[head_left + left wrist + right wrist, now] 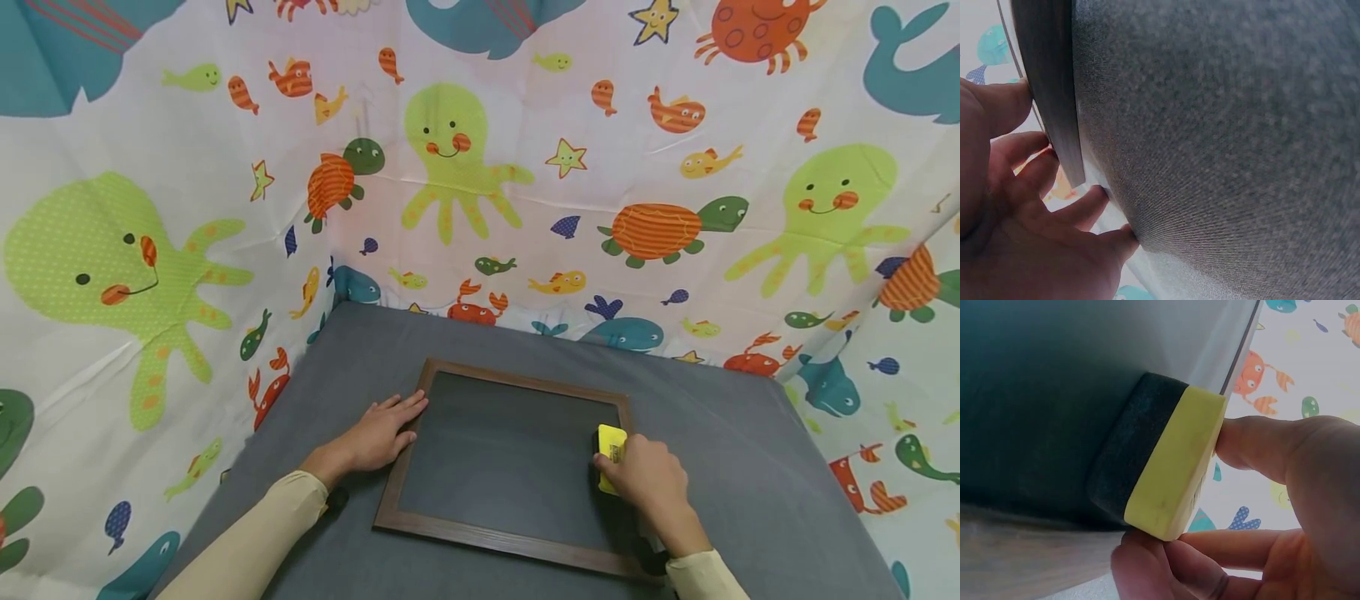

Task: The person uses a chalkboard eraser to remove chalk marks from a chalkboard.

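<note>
A framed chalkboard [517,458] with a brown wooden frame lies flat on the grey cloth, its dark face bare of marks. My right hand [651,483] grips a yellow board eraser [611,446] near the board's right side. In the right wrist view the eraser's black felt [1138,444] rests against the board, with thumb and fingers around the yellow back. My left hand [381,435] lies on the left edge of the frame, fingers extended. The left wrist view shows fingertips touching the frame's side [1054,87] and the cloth.
The grey cloth [750,492] covers the table around the board. A white curtain [525,183] printed with sea animals stands behind and on both sides. Dark bands sit at both wrists.
</note>
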{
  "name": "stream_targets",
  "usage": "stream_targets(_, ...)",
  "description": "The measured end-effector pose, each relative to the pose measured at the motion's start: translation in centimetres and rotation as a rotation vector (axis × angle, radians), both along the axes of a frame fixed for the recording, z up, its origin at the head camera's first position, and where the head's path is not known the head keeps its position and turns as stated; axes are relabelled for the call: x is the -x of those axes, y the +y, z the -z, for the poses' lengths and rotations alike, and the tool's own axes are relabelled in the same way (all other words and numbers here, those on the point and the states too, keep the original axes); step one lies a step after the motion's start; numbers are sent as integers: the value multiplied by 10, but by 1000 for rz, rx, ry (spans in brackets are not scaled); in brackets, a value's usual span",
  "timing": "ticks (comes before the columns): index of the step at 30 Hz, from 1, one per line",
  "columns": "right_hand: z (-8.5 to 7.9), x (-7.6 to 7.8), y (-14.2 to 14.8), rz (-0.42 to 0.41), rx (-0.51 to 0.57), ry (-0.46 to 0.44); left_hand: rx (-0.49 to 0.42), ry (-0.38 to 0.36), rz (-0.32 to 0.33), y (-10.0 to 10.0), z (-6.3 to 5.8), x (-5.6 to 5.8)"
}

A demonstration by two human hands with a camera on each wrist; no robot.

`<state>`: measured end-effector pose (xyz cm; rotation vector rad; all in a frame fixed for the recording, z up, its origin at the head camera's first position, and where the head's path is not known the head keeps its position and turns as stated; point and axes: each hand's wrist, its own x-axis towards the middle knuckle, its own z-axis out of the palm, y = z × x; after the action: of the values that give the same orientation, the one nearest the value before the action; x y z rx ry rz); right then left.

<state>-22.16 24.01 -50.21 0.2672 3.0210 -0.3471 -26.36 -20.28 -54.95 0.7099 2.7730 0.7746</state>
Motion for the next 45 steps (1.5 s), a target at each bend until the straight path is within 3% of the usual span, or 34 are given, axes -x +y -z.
stream_targets(14, -1, -3, -1, -37, -1, 32, -1, 6, -11, 3, 2, -1)
stream_targets(23, -3, -1, -10, -75, -22, 63, 1, 12, -22, 2, 2, 1)
stream_targets(45, 1, -12, -42, -113, -22, 143, 16, 7, -15, 8, 1, 0)
